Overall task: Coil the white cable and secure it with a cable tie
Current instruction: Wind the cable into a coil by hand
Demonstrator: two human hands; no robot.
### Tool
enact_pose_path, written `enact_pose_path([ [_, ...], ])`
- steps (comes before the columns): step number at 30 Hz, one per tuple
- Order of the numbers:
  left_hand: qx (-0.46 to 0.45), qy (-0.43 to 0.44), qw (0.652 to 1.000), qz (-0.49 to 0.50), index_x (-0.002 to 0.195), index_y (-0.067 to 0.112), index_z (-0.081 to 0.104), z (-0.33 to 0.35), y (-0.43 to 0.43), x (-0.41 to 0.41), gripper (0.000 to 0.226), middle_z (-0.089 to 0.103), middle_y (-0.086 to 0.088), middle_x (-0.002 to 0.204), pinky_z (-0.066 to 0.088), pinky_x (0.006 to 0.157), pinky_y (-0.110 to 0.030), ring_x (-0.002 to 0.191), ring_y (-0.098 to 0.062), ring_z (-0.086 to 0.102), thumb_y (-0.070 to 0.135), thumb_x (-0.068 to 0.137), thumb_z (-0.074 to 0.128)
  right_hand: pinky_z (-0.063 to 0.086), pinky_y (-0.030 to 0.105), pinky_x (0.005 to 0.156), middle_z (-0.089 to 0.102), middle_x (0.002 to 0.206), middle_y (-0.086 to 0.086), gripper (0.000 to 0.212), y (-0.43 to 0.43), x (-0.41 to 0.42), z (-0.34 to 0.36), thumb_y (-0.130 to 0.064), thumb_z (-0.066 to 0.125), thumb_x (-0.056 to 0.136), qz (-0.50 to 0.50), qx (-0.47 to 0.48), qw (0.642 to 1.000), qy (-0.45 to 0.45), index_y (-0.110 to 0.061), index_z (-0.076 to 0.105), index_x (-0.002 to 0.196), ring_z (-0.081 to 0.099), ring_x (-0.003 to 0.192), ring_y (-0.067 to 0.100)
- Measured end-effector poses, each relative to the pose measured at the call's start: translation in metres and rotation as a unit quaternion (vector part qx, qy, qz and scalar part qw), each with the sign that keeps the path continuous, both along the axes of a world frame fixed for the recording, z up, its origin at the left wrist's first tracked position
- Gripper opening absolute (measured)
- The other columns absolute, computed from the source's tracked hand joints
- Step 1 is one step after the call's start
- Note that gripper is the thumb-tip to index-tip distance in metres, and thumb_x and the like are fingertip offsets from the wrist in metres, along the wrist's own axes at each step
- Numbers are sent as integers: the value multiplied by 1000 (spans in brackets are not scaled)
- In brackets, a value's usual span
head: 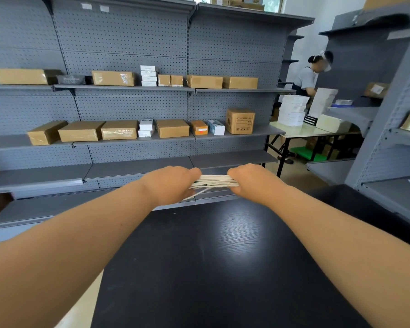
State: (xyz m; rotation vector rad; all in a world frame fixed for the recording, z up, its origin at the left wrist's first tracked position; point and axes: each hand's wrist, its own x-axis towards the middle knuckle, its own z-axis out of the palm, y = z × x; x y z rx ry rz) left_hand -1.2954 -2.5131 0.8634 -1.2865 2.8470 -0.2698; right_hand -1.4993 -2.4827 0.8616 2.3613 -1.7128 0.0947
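Observation:
The white cable (214, 182) is bunched into several parallel strands stretched between my two hands, held in the air beyond the far edge of the black table (223, 256). My left hand (173, 184) grips the bundle's left end with fingers curled round it. My right hand (249, 179) grips the right end the same way. One loose strand sticks out down and to the left below my left hand. No cable tie is visible.
Grey pegboard shelving (128, 110) with cardboard and white boxes stands straight ahead. More grey shelves (393, 143) rise at the right. A person (310, 76) works at a pale table (298, 132) stacked with white boxes at the back right.

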Motion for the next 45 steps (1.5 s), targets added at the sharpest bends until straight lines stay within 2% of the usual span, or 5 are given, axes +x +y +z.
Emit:
enact_pose_path([
  [10,37,43,998,5,112,19,44,-1,4,1,27,62,-6,105,48,71,-36,87,-25,57,36,91,48,35,28,63,62,95,8,9,2,1,0,-23,47,92,-6,-3,1000,7,-16,52,91,55,82,25],
  [19,-135,55,988,54,146,19,16,-17,19,-22,108,43,1,140,14,115,-45,130,-21,40,71,63,62,36,30,61,63,92,8,7,2,3,4,-24,50,90,-14,0,1000,2,-18,50,85,56,80,26],
  [25,-181,101,975,84,144,22,20,-25,15,-26,75,61,-2,114,31,107,-40,104,-26,58,27,82,60,36,29,60,59,84,4,13,6,6,9,-26,50,91,0,12,1000,-13,-21,45,79,51,73,22],
  [30,-133,96,983,80,106,14,44,-18,13,-24,21,61,-6,92,39,58,-34,72,-27,51,13,85,49,38,30,60,62,90,7,12,7,5,9,-27,49,91,4,16,1000,-3,-23,43,81,51,74,23],
  [45,-85,22,994,65,106,11,43,-8,14,-14,14,62,-10,95,38,59,-33,70,-26,46,18,94,41,44,33,64,53,99,0,20,5,0,3,-23,55,85,9,-23,1000,-6,-21,47,103,54,84,21],
])
